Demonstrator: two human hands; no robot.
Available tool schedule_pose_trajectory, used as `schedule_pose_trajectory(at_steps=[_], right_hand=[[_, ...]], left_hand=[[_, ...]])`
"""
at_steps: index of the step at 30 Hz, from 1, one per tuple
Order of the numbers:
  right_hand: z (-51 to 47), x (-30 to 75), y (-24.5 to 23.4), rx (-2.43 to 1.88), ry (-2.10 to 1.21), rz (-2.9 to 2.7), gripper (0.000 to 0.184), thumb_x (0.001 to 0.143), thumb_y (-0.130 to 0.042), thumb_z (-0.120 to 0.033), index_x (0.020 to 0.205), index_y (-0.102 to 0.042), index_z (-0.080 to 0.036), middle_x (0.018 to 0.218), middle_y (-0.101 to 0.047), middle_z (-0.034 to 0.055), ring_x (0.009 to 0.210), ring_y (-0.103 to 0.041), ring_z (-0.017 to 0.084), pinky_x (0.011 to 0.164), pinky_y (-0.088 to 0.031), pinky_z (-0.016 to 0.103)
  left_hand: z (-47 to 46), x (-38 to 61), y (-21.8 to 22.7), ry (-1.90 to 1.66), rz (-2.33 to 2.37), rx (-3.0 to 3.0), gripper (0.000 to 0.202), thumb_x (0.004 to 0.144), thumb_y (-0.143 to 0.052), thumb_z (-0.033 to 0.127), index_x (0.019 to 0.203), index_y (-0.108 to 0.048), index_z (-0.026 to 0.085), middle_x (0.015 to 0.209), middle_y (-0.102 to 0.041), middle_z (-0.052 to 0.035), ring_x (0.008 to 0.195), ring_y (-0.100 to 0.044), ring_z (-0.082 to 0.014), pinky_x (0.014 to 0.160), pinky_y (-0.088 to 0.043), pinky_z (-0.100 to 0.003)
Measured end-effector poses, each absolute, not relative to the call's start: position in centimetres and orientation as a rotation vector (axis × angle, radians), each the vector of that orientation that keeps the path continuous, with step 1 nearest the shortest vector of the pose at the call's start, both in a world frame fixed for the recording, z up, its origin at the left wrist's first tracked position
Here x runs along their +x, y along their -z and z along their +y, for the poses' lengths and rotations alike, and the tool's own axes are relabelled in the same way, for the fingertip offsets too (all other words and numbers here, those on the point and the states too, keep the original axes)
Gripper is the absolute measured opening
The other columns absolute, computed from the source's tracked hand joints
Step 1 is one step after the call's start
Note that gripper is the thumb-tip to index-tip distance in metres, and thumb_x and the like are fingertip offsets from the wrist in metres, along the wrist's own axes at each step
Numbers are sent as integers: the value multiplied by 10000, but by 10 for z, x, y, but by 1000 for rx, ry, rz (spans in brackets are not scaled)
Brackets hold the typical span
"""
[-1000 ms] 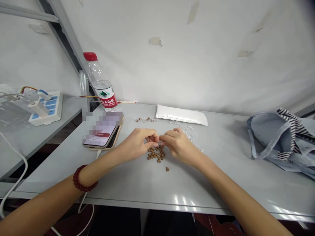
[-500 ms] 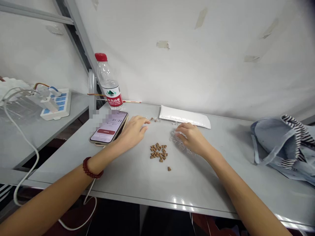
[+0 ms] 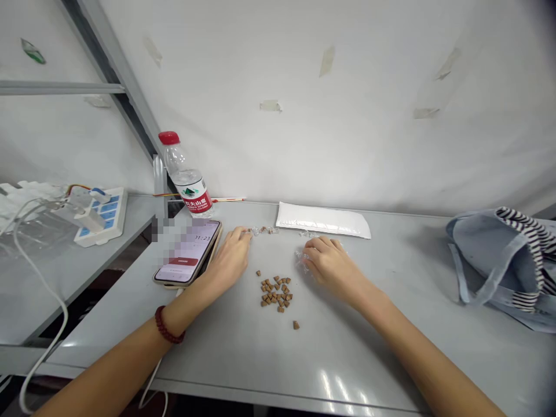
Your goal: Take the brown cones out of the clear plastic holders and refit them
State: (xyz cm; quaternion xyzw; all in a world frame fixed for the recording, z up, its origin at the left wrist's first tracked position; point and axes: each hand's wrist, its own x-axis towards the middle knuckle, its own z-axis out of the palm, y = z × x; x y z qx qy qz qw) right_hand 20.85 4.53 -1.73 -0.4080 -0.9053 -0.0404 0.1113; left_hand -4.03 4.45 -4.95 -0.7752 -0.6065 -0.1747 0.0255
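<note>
My left hand lies on the grey table with its fingers loosely curled, the fingertips close to a small row of transparent pieces with brown bits. Nothing shows between its fingers. My right hand presses on crinkled transparent plastic, which pokes out beside its fingers. Between my hands lies a small heap of brown pellets, touched by neither hand. One stray pellet sits nearer me.
A phone in a tan case lies left of my left hand, a white padded envelope at the back, and a water bottle behind the phone. A denim tote bag sits right; a power strip stands on a side table.
My hands, pinched together above the pellets a second ago, have moved apart. The left went back toward the small row of pieces; the right settled on the transparent plastic. The view tilted upward.
</note>
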Motion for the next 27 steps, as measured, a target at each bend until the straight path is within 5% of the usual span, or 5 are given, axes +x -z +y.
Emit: schedule_pose_trajectory(at_steps=[10,15,27], right_hand=[[40,205,24,-970,155,-2563,223,911,-456,-133,874,-677,-135,952,-654,127,862,-543,243,740,-415,377],[36,202,23,-935,108,-2561,218,914,-457,-129,873,-671,-115,945,-653,129,874,-531,245,744,-417,374],[25,187,26,-854,6,-2507,200,935,-453,-174,1078,-584,-124,941,-654,108,863,-553,226,711,-402,339]], left_hand=[[36,-33,36,576,-2130,-2349,277,863,-504,291,1072,-585,130,1007,-533,-123,963,-544,-284,873,-446,-433],[37,-35,34,519,-2066,-2486,228,869,-465,192,1026,-623,143,991,-632,-105,873,-606,-232,861,-454,-384],[10,-8,15,1462,-1807,-2986,240,831,-552,203,1060,-611,163,1043,-655,-63,869,-625,-142,828,-533,-289]])
